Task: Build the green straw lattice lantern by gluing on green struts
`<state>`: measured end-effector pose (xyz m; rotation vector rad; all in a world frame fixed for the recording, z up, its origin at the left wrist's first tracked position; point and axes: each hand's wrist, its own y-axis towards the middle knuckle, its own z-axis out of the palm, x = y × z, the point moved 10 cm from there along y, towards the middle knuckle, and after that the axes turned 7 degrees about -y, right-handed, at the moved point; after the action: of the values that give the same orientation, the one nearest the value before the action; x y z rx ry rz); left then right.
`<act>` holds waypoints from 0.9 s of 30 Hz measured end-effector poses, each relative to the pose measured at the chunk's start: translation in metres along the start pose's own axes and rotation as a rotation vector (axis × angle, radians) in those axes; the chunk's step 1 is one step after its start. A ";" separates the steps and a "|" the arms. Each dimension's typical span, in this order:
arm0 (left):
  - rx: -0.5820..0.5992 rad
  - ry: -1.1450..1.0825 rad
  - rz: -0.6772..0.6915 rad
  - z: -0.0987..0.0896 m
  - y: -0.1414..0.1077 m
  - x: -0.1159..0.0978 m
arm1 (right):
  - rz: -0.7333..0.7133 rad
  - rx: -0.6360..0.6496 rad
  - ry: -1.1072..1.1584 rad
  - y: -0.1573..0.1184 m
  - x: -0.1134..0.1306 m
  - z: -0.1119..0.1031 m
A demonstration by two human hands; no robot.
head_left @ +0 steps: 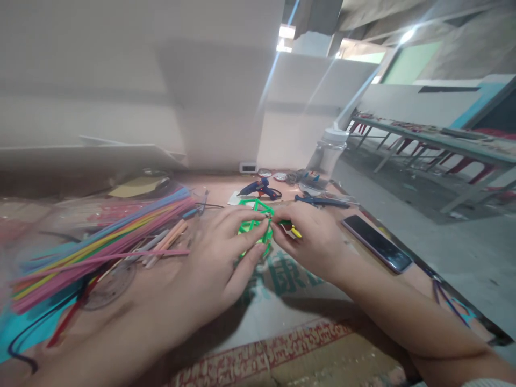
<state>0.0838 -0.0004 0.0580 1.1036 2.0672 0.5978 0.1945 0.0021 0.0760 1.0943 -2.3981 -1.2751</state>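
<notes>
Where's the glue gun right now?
Near the middle of the head view: the blue glue gun lies just beyond the green frame, left of the blue tool.

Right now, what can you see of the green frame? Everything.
The green frame is an openwork piece: slim, bright-green bars meeting at angles around gaps, with a paler yellow-green patch at lower left. It looks like plastic, though blur leaves that unsure. It is nearer the camera than the blue glue gun. The left hand lays its fingers across it, hiding much; the right hand pinches at its right edge. Its exact tilt and underside are hidden.
</notes>
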 end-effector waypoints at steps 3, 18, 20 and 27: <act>-0.032 -0.036 -0.012 -0.002 -0.001 0.000 | -0.077 -0.052 -0.134 0.000 0.013 -0.004; -0.083 -0.177 -0.226 -0.030 -0.002 0.031 | 0.522 0.154 -0.032 -0.008 -0.110 -0.026; -0.098 -0.198 -0.261 -0.036 -0.003 0.037 | 0.619 0.508 -0.116 -0.034 -0.150 0.014; -0.179 -0.279 -0.395 -0.046 -0.004 0.053 | 0.494 1.049 -0.048 -0.108 -0.153 0.102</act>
<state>0.0263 0.0395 0.0656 0.6130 1.8745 0.3961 0.3069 0.1352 -0.0476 0.5183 -3.1185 0.1831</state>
